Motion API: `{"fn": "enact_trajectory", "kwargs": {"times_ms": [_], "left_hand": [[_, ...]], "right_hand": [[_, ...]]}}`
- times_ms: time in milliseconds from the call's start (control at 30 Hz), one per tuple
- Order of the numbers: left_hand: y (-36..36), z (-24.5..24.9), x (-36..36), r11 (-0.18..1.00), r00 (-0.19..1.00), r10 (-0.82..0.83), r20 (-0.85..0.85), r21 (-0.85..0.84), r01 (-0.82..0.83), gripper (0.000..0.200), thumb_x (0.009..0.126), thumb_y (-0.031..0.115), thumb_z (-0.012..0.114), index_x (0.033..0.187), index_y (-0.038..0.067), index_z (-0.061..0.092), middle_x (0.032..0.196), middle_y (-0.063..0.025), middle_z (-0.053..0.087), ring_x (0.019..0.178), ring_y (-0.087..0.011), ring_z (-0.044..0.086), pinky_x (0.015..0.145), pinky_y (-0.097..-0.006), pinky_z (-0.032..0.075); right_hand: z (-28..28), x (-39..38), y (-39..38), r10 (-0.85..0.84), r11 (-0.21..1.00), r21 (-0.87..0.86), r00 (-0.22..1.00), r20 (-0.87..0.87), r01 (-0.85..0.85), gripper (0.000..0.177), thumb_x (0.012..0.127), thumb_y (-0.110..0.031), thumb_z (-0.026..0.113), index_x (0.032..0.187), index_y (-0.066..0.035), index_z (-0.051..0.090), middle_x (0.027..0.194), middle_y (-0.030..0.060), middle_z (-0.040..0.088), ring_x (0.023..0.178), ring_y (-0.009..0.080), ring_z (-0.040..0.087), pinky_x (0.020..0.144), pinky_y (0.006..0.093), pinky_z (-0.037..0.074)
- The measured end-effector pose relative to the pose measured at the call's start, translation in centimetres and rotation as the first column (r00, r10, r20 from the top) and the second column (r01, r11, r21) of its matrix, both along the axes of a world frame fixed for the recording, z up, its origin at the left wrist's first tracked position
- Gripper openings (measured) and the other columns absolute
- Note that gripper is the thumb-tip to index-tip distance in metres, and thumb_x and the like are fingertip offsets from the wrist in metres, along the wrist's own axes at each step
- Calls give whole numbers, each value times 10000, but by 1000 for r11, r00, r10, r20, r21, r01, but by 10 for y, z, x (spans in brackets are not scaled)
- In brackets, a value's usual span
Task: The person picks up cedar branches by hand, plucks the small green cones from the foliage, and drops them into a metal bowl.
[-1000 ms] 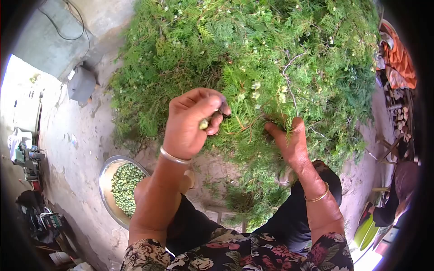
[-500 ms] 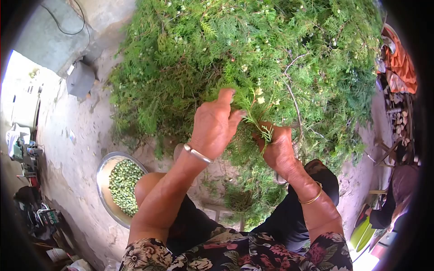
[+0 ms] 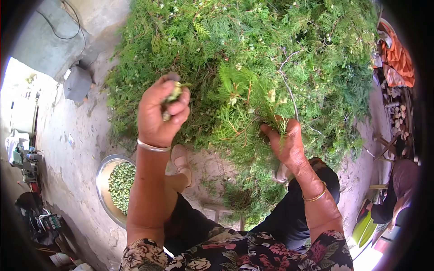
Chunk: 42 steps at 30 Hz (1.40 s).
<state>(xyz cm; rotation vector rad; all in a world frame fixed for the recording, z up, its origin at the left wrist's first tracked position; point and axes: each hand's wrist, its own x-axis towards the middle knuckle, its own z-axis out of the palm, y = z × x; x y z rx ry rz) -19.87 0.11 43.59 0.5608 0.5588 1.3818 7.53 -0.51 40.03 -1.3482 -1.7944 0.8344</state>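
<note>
My left hand [image 3: 158, 117], a silver bangle at its wrist, is raised at the left of the leafy pile with its fingers curled around several small green cones [image 3: 174, 94]. Some motion blur softens its fingertips. My right hand [image 3: 287, 143] pinches the stem of a leafy evergreen sprig [image 3: 239, 122], whose fronds spread leftward in front of the pile. Below and left of my left hand, a metal basin [image 3: 105, 198] holds many similar green cones [image 3: 121, 187].
A large heap of cut evergreen branches [image 3: 203, 40] fills the floor ahead. At left stands a grey box-like object [image 3: 77, 83]. Along the right lie orange cloth [image 3: 398, 56] and stacked firewood [image 3: 400, 115]. Another person's arm [image 3: 400, 198] shows at the right edge.
My left hand has moved left and away from the sprig, now with green cones in its fingers. My right hand has shifted slightly right, still gripping the sprig.
</note>
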Motion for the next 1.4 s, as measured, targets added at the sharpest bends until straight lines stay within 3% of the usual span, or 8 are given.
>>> {"fn": "enact_trajectory", "kwargs": {"times_ms": [200, 300, 400, 533, 733, 1033, 1167, 1400], "left_hand": [[-9, 2, 29, 988, 964, -134, 228, -43, 147, 119, 858, 64, 530, 968, 55, 576, 863, -205, 598, 574, -133, 569, 407, -228, 425], [-14, 2, 47, 998, 953, -53, -299, -47, 40, 192, 794, -16, 596, 983, 17, 588, 741, -109, 593, 559, -95, 509, 413, -193, 384], [-16, -2, 66, 961, 552, 247, -796, 276, -33, 192, 728, -34, 688, 913, -12, 641, 772, -27, 620, 621, -40, 507, 522, -176, 427], [-22, -15, 75, 931, 366, 351, -862, 362, -40, 237, 734, -38, 689, 964, -30, 633, 818, -3, 630, 730, -30, 536, 647, -189, 458], [-24, -1, 76, 959, 468, 228, -854, 280, 44, 238, 748, -51, 665, 980, -35, 617, 800, -20, 621, 722, -41, 536, 659, -204, 454], [-23, -18, 83, 905, 316, 306, -898, 378, 198, 252, 732, -21, 698, 935, -1, 549, 767, -54, 621, 662, -83, 564, 588, -233, 450], [-24, -16, 89, 879, 254, 334, -908, 397, 265, 276, 723, -10, 683, 898, 23, 473, 804, -156, 618, 719, -339, 626, 607, -370, 485], [-25, -28, 97, 843, 257, 362, -896, 432, 319, 270, 693, -22, 710, 861, 18, 502, 744, -124, 605, 654, -280, 629, 563, -321, 479]], "right_hand": [[6, -7, 1, 23, 999, -26, 993, 113, -20, 172, 741, 21, 658, 905, -28, 664, 761, 196, 647, 707, 272, 664, 624, 331, 493], [7, -12, 1, 40, 993, -111, 997, 62, -33, 177, 737, 23, 659, 907, -26, 664, 770, 199, 647, 742, 293, 670, 635, 341, 499], [5, -13, 1, 93, 992, -91, 993, 69, -87, 168, 733, 28, 657, 896, -14, 660, 773, 195, 650, 740, 298, 668, 639, 340, 498], [1, -17, -1, 107, 988, -120, 992, 68, -98, 181, 727, 22, 660, 906, -13, 661, 780, 201, 651, 713, 259, 667, 642, 336, 498], [13, -11, 6, -19, 919, -387, 971, -237, -76, 220, 772, -82, 677, 950, 42, 645, 836, 100, 680, 750, 133, 597, 704, 311, 481], [15, -12, 8, -96, 880, -467, 929, -358, -89, 286, 730, -172, 734, 857, 65, 637, 770, 90, 648, 720, 132, 555, 672, 293, 467], [11, -10, 9, -79, 871, -483, 949, -305, -83, 339, 700, -190, 757, 836, 83, 611, 759, 106, 637, 722, 147, 563, 675, 298, 471], [6, -7, 13, -153, 717, -685, 929, -338, -131, 620, 641, -163, 767, 1067, 142, 437, 879, 138, 606, 785, 163, 567, 693, 310, 478]]}}
